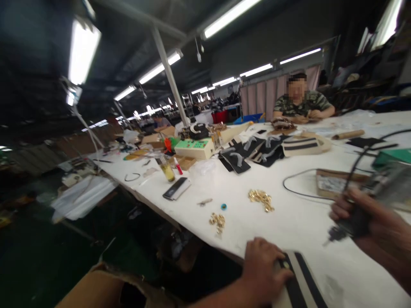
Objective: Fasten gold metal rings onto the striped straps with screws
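Observation:
My left hand (261, 269) grips the edge of a cream panel with black stripes (308, 273) at the table's near edge. A small gold-coloured fitting (287, 265) shows on the panel by my fingers. Raised above the table on the right, my right hand (382, 226) is closed around a small black electric drill (355, 220). Its chuck and thin bit point down and left, apart from the panel. A pile of gold-coloured metal pieces (261, 199) lies ahead of my left hand, and a smaller pile (217, 222) lies nearer the edge.
A shallow cardboard box (334, 182) and a black cable (289, 175) lie near my right hand. Further off are black pieces (237, 160), a green-topped control box (195, 148) and a cup of yellow liquid (167, 171). A co-worker (303, 100) sits across the table.

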`<state>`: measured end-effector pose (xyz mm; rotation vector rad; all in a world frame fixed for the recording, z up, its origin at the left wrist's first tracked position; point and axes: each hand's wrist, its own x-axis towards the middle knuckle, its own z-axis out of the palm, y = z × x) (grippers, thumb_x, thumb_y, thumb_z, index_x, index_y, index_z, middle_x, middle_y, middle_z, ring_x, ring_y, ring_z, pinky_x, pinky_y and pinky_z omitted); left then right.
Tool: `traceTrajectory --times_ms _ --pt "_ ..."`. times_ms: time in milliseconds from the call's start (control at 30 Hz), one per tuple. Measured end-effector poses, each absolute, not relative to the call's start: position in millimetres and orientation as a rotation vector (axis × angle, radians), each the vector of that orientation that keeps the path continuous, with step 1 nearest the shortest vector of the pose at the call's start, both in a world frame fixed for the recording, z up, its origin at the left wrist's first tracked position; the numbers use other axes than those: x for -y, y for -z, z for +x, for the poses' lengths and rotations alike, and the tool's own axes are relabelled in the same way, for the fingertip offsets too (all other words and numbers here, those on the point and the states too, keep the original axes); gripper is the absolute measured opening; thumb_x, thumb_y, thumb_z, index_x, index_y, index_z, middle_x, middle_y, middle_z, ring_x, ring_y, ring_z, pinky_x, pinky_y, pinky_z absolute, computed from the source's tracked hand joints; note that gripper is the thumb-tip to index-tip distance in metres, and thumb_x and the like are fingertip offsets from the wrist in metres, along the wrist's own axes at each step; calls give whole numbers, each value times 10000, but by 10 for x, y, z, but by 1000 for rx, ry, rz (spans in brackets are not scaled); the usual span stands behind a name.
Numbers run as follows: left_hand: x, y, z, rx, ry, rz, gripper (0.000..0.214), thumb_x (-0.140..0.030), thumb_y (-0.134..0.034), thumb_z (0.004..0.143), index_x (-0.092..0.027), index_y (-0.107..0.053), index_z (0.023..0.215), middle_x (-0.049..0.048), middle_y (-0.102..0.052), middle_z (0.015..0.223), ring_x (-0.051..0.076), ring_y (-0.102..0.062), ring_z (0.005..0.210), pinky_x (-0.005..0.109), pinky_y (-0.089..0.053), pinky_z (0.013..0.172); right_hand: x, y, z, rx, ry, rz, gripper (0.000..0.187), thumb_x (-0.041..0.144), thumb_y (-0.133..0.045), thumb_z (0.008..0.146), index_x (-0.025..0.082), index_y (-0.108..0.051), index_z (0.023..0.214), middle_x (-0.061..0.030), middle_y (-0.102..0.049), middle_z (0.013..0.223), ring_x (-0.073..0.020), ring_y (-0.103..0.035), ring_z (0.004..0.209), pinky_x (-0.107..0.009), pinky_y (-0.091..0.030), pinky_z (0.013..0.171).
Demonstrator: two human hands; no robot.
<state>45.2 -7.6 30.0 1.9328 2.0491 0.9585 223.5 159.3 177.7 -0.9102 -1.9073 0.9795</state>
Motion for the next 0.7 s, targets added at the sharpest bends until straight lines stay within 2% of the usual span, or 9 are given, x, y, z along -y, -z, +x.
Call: traceTrajectory --times_ms 33,67,133,233,367,700 --pt "103 -399 466 -2037 -985 1886 355 -382 -935 711 -276 -737 986 14 -818 1094 295 -691 1034 498 -533 884 -1539 -1764 2178 1594 -1257 -826 440 667 -451 993 279 -365 807 20 -368 688 -160 -451 557 -365 -503 551" --pt "104 -466 461 -2004 -1005 1845 268 -341 -882 791 -277 -737 1006 18 -805 1141 297 -667 1101 514 -500 951 -1481 -1739 2107 1339 -1462 -738 460 613 -679 884 270 -391 780 44 -359 675 -134 -412 543 -332 -486 535" --pt "53 -503 420 -1950 -952 1834 229 -324 -856 832 -268 -746 1025 26 -785 1198 300 -631 1176 517 -454 1011 -1367 -1652 1938 1101 -1636 -626 494 517 -858 738 237 -452 717 60 -378 646 -102 -401 535 -281 -465 522" --pt "-21 -463 386 -1947 -912 1864 249 -321 -859 844 -257 -744 1056 13 -778 1208 275 -617 1176 485 -436 1005 -1214 -1477 1740 1112 -1681 -597 418 419 -889 762 206 -540 673 48 -459 610 -103 -451 529 -267 -453 517" --pt "-18 -465 402 -1941 -878 1905 264 -363 -844 865 -265 -741 1089 2 -771 1227 264 -604 1197 466 -429 983 -1092 -1227 1682 1245 -1669 -618 349 391 -863 830 209 -591 706 35 -533 591 -120 -491 516 -276 -448 505" --pt "-30 -423 372 -1908 -907 1918 262 -408 -798 904 -252 -731 1104 7 -767 1227 280 -589 1192 483 -414 985 -1084 -871 1647 1537 -1475 -753 422 526 -825 833 231 -554 700 34 -542 564 -149 -524 504 -308 -474 499"
